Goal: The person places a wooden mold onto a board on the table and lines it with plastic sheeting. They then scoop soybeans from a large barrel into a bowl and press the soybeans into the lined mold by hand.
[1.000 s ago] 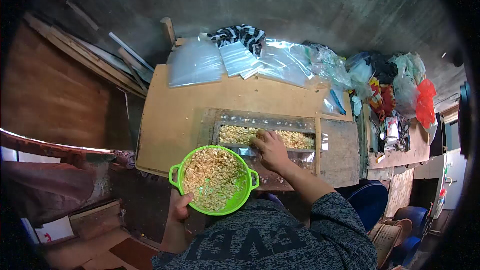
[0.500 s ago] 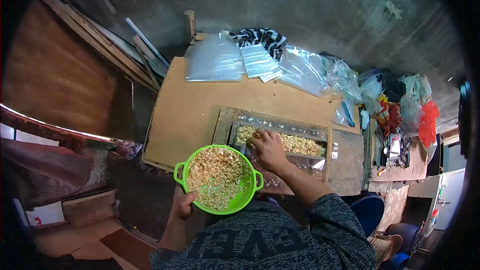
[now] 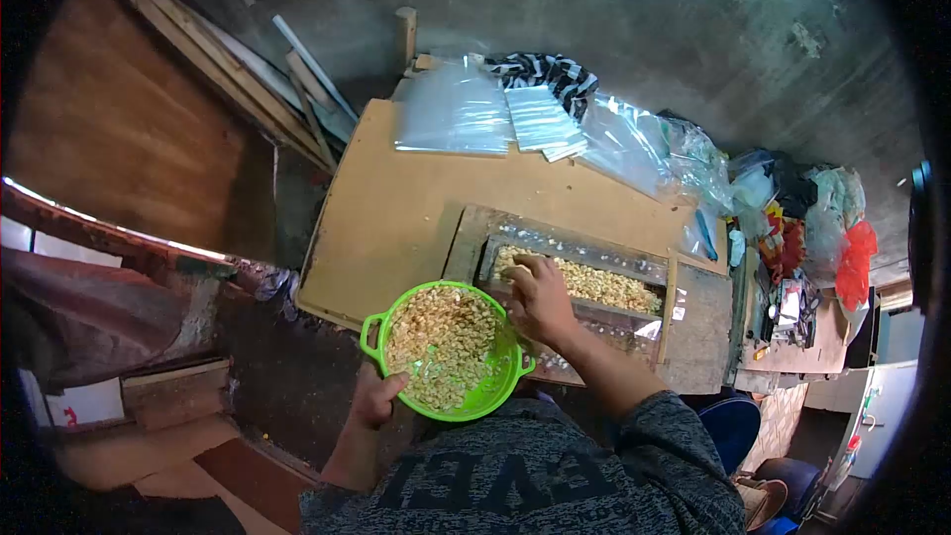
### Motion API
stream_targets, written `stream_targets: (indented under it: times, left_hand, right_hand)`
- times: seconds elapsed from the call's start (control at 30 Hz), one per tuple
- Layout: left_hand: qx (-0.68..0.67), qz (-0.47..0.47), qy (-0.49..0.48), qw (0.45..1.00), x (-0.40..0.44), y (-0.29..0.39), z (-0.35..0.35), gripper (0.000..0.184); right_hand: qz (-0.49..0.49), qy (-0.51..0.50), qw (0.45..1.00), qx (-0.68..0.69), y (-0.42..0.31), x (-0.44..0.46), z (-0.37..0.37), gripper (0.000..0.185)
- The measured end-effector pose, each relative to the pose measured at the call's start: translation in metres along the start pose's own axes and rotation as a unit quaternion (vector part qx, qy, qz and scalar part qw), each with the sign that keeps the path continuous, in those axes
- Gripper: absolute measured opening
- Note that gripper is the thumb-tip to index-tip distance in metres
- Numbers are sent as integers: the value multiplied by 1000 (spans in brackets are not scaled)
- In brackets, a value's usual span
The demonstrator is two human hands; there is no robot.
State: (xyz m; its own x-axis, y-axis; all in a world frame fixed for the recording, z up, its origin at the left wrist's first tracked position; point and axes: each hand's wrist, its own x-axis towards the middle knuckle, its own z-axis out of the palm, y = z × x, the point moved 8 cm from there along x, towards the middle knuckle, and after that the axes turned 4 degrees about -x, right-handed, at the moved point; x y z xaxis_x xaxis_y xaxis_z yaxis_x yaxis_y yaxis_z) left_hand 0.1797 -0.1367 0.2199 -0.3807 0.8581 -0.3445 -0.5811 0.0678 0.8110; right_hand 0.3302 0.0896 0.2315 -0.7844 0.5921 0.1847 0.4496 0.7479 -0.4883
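Note:
My left hand point(image 3: 378, 397) grips the near left rim of a bright green plastic basin point(image 3: 370, 330), thumb over the edge. The two-handled basin holds crumbly, pale yellow-brown pieces point(image 3: 441, 332), with some green bottom showing through. My right hand point(image 3: 540, 299) is over the left end of a long, narrow rectangular mould point(image 3: 604, 315), close to the basin's right rim. Its fingers are bent and apart, and I see nothing held in them. Similar pale pieces point(image 3: 604, 284) lie along the mould. The basin tilts slightly towards me.
The mould lies on a worn board point(image 3: 697, 322) on a tan tabletop point(image 3: 396, 208). Clear plastic sheets point(image 3: 456, 109) and a striped black-and-white bag point(image 3: 550, 74) lie at the back. A red plastic bag point(image 3: 856, 263) hangs at right. Planks point(image 3: 208, 64) lean at left.
The whole view has shifted, so table and basin appear further right. My right hand's fingers have drawn in slightly over the mould's left end. My left hand keeps hold of the basin.

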Motion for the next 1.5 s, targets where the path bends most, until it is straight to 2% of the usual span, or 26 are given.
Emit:
stream_targets:
  times: [0.03,0.1,0.17,0.2,0.27,0.37,0.4,0.43,0.53,0.57,0.63,0.73,0.77,0.87,0.9,0.97,1.0,1.07,1.1,1.17,1.2,1.3,1.33,1.37,1.43,1.5]
  left_hand:
    - [-1,-26,10,1000,-2,-5,-4,85]
    - [22,-5,-17,1000,1,-9,-7,83]
    - [7,-35,-3,999,3,-11,6,83]
    - [19,-17,-24,999,4,-10,13,84]
    - [50,-18,-34,998,4,-11,22,85]
    - [77,-12,-44,996,3,-17,33,87]
    - [70,-26,-46,996,1,-22,37,88]
    - [64,-40,-49,996,-1,-26,41,88]
    - [81,-32,-24,996,-7,-29,56,88]
    - [84,-33,-29,995,-7,-33,59,88]
    - [90,-42,-52,994,-5,-41,68,86]
    - [97,-70,-56,991,-9,-46,91,84]
    - [100,-72,-63,990,-10,-47,100,84]
    - [108,-53,-65,991,-8,-51,120,80]
    - [111,-55,-71,990,-7,-55,126,80]
    - [142,-16,-79,987,-5,-55,137,80]
    - [144,-17,-83,986,-5,-57,142,80]
    - [108,-63,-47,991,-7,-67,141,80]
    - [110,-64,-49,991,-5,-71,140,80]
    - [137,-30,-93,986,1,-77,144,80]
    - [137,-31,-94,986,0,-79,148,80]
    - [130,-39,-82,987,-1,-83,157,80]
    - [138,-24,-88,986,0,-82,161,80]
    - [146,-10,-95,985,1,-82,164,81]
    - [132,-16,-90,987,3,-90,159,81]
    - [117,-23,-85,989,3,-93,160,81]
  right_hand:
    - [11,12,999,32,-8,-2,-8,37]
    - [-22,-24,997,69,-31,-9,-8,39]
    - [-113,-93,982,119,-66,-21,6,42]
    - [-111,-90,983,119,-73,-22,8,42]
    - [-200,-72,977,-19,-95,-29,11,45]
    - [-196,-110,970,-92,-87,-43,24,45]
    - [-177,-164,966,-88,-81,-52,29,40]
    - [-176,-161,967,-88,-79,-61,25,40]
    - [-47,-373,925,-49,-53,-94,42,38]
    - [-42,-369,927,-48,-51,-97,39,38]
    - [-76,-508,857,-47,-56,-122,43,39]
    - [1,-542,840,20,-50,-130,20,41]
    - [7,-538,843,22,-45,-134,16,41]
    - [-3,-497,836,235,-44,-143,15,49]
    - [2,-492,838,236,-41,-145,12,49]
    - [100,-496,782,364,-34,-151,9,48]
    - [102,-493,783,365,-29,-158,20,48]
    - [189,-404,749,490,-8,-169,46,47]
    - [191,-401,749,492,-4,-171,41,47]
    - [199,-332,782,490,9,-159,14,45]
    - [274,-366,743,489,16,-163,10,40]
    - [250,-303,773,498,43,-160,13,39]
    - [283,-272,748,535,45,-157,-8,32]
    - [282,-273,748,535,46,-153,-21,32]
    - [404,-217,639,617,58,-157,-31,31]
    - [380,-194,659,619,80,-154,-35,31]
